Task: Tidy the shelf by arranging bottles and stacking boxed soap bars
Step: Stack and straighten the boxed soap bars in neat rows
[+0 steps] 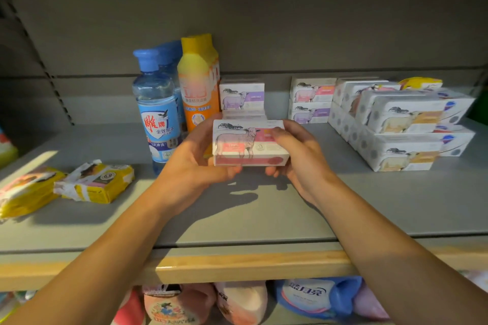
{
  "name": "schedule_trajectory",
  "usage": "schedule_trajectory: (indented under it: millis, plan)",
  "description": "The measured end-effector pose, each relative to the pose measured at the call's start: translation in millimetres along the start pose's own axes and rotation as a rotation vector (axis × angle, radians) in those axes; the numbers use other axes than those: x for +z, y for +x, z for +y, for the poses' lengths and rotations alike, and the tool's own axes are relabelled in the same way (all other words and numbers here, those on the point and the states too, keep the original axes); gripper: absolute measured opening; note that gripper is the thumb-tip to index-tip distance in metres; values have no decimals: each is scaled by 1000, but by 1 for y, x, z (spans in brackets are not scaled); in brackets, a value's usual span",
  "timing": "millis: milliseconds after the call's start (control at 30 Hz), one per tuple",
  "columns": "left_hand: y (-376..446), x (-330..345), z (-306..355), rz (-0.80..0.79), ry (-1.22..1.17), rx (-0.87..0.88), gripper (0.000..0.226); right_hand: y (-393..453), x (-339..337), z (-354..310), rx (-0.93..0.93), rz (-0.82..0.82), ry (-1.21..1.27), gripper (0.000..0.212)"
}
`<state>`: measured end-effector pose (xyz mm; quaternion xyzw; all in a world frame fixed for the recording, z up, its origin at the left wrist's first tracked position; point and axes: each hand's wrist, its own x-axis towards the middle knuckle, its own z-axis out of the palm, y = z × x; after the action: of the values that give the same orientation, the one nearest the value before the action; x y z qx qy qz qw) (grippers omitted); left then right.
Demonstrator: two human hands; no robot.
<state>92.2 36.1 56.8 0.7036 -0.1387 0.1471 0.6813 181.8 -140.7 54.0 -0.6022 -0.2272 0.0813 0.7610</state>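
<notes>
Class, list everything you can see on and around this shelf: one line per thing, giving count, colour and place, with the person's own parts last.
blue bottles: two, clear with blue caps, shelf left of centre, one behind the other.
orange bottle: at least one, yellow cap, right of the blue bottles.
held soap box: one, white with pink sheep print, in both hands above the shelf.
soap boxes at the back: several, white with purple or pink print, stacked by the back wall.
soap boxes on the right: many, white, stacked at an angle.
yellow packets: two, yellow wrappers, lying at shelf left.
shelf: one, grey with wooden front edge.
soft packs: several, pink and blue, on the level below.
left hand: grips the box's left end.
right hand: grips its right end.
</notes>
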Motion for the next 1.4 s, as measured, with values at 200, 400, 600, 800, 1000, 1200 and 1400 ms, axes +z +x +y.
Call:
schedule_trajectory:
  millis: [200, 400, 600, 800, 1000, 1200, 1400]
  plan:
    - [37, 11, 28, 77, 227, 74, 70, 18, -16, -33, 125, 15, 286, 12]
    - [85, 43, 22, 349, 0, -13, 31, 50, -44, -38, -63, -192, 345, 26]
    - [97, 37, 9, 383, -48, -74, 49, 66, -58, -29, -279, -63, -304, 18]
    - [87, 38, -17, 392, 70, -82, 17, 63, -55, -15, -222, 76, -286, 32]
    - [83, 40, -21, 376, 107, -21, 18, 58, -60, -11, -204, 5, -175, 8]
    - [84, 40, -17, 267, -126, -101, 44, 61, -59, -21, 21, -36, 229, 33]
    - [84, 50, -23, 290, -207, -49, 44, 55, -62, -18, -360, 47, -381, 55]
